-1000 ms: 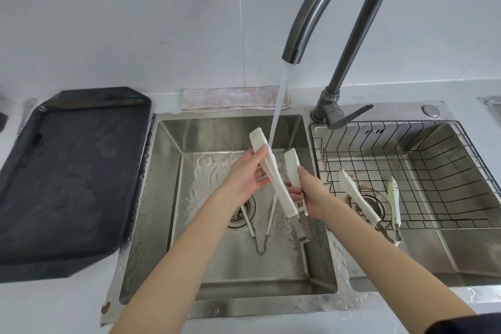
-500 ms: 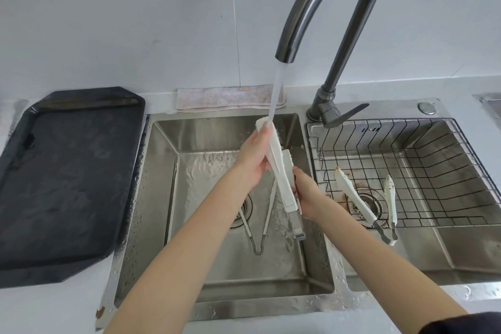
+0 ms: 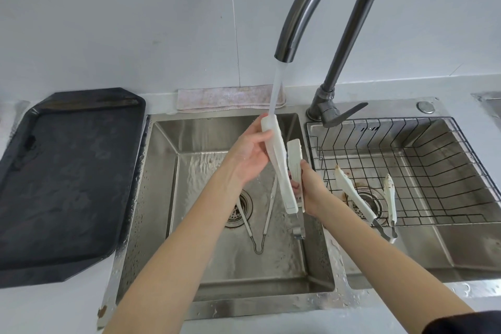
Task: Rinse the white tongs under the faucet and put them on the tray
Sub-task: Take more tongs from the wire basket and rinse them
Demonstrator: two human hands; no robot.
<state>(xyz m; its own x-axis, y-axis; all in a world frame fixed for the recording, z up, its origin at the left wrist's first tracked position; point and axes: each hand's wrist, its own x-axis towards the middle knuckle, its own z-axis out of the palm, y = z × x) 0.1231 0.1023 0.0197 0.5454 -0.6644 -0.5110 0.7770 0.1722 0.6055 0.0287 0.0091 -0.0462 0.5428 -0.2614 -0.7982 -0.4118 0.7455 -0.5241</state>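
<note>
You've got the white tongs (image 3: pixel 282 171) over the left sink (image 3: pixel 162 198), tips up right in the faucet (image 3: pixel 320 8) stream. Your left hand (image 3: pixel 249 160) is curled round the upper arm, your right hand (image 3: pixel 311 187) clamps lower down. Everything's wet, so I'd guess a loose grip drops them onto the wire tongs (image 3: pixel 257 225) in the basin. The tray (image 3: pixel 67 176) is well off left, so expect drips on the carry
</note>
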